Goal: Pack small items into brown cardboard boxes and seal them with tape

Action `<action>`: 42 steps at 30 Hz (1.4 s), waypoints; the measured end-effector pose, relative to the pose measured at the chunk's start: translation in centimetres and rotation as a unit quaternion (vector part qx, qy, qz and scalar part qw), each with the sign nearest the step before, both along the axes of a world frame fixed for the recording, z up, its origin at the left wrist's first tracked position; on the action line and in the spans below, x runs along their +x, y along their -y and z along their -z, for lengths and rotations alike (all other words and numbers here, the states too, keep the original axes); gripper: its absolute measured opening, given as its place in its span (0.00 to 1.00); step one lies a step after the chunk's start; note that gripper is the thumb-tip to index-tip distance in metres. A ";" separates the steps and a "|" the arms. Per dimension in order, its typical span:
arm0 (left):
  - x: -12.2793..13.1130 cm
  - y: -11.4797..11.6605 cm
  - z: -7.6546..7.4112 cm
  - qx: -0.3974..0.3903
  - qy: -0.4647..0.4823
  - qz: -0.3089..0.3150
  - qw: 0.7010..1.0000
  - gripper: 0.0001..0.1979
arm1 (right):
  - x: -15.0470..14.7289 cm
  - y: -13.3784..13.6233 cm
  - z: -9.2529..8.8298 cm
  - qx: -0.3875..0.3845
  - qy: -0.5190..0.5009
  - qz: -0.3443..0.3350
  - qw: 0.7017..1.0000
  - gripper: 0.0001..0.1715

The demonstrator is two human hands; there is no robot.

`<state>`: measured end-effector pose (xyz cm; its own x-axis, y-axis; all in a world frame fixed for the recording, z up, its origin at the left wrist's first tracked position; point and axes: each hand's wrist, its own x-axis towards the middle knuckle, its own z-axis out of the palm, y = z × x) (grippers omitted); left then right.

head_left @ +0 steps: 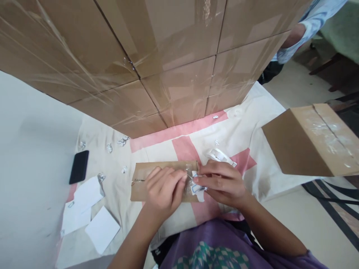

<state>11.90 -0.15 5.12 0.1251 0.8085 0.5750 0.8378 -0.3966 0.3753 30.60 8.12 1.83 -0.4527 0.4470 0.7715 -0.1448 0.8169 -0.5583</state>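
My left hand (164,190) rests curled on a flat brown cardboard piece (146,175) lying on a cream cloth with pink bands (182,149); its fingertips pinch at a strip of clear tape or film near the piece's right end. My right hand (221,183) is closed on a small white sticker with blue print (196,188), held against that same end. The two hands meet fingertip to fingertip. A white tape dispenser (220,156) lies just beyond my right hand.
A tall stack of taped cardboard boxes (157,56) rises right behind the cloth. Another box (311,140) stands at the right. A black phone (79,166) and white cards (89,209) lie left. Small scraps dot the cloth. Another person's sleeve (308,26) shows top right.
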 end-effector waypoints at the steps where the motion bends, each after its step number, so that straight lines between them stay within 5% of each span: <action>1: 0.0 0.1 -0.1 -0.002 0.005 -0.001 1.000 0.08 | 0.0 0.0 0.0 0.008 -0.004 0.001 1.000 0.17; 10: 0.0 1.5 -0.3 0.009 -0.006 0.003 1.000 0.09 | 0.0 0.1 0.0 0.029 -0.051 -0.008 0.998 0.16; 19: 0.3 2.2 -0.2 0.022 0.000 0.023 0.999 0.07 | 1.6 0.3 -1.0 0.131 -0.011 0.016 0.991 0.09; 27: -4.1 3.8 2.2 0.015 0.162 -0.169 0.972 0.07 | 5.3 -1.0 0.1 -0.043 0.022 0.197 0.979 0.11; 33: -5.5 5.8 3.3 0.062 0.131 -0.232 0.962 0.03 | 3.4 -7.7 1.6 -0.217 0.107 0.268 0.933 0.12; 36: -6.0 6.8 3.4 0.078 0.100 -0.268 0.955 0.02 | 1.4 -13.0 3.6 -0.205 0.236 0.255 0.915 0.18; 38: -6.3 7.6 3.4 0.071 0.068 -0.295 0.950 0.02 | 0.1 -16.1 5.2 -0.182 0.364 0.254 0.878 0.20; 42: -6.4 8.8 3.3 0.032 0.037 -0.341 0.939 0.03 | -1.7 -19.4 7.5 -0.147 0.510 0.226 0.817 0.11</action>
<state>5.47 -9.00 1.83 -0.4507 0.6502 0.6117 0.8778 0.1982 0.4362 28.90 27.50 -5.67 -0.5295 0.8450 -0.0753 0.7981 0.4661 -0.3819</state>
